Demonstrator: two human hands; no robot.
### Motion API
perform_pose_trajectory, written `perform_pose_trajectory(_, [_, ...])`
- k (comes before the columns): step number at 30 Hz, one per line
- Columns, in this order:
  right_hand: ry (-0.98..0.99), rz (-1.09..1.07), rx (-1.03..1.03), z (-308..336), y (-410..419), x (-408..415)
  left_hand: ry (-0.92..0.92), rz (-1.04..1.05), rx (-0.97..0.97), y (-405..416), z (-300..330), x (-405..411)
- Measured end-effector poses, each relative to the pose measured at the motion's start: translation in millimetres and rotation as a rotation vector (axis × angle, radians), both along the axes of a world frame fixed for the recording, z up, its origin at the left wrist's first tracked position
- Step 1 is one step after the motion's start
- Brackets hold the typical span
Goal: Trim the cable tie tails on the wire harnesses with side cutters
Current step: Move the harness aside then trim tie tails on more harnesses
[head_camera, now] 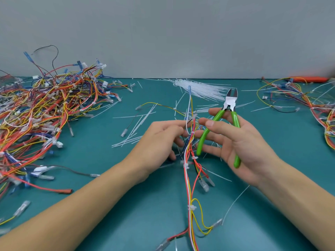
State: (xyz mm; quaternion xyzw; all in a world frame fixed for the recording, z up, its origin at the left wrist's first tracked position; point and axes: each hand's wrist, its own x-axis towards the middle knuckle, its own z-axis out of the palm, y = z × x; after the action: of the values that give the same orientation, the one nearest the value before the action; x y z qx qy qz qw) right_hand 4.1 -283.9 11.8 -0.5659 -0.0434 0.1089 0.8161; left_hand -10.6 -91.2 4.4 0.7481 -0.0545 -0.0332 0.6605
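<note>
While both forearms reached in from the bottom corners toward the middle of the teal desk (272,142), I watched the two hands meet over one wire harness (189,178). The left hand (159,142) lay knuckles-up, its fingers bent inward, and its fingertips pinched the harness wires near the top, where red, yellow, white and blue strands fanned upward. The harness ran down from that pinch toward the bottom edge, bound at several spots by small white cable ties (191,207).

The right hand (241,142) was turned palm-up and tilted toward the left hand. It was mostly spread, fingers long and only slightly bent, and the side cutters (229,113) lay across the palm. One green handle ran along the heel of the palm; the other crossed the fingers, with the thumb resting on top of it. The handles stood apart, and the steel jaws pointed away from me with a narrow gap between them, touching nothing.

A large tangled pile of harnesses (45,115) covered the desk's left side, and a smaller tangle (299,98) sat at the far right. A bundle of unused white ties (199,89) lay near the grey wall (163,33), and cut tie tails (136,127) were scattered in front of the hands.
</note>
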Motion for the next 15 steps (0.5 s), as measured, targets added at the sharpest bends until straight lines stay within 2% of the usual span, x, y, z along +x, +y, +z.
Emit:
perform_pose_trajectory(9, [0.014,-0.032,-0.002,-5,1,1,0.094,-0.038,-0.179,12,0,2])
perform_pose_trajectory(15, [-0.074,-0.023,-0.110,-1,3,-4,-0.032,-0.032,-0.094,7,-3,0])
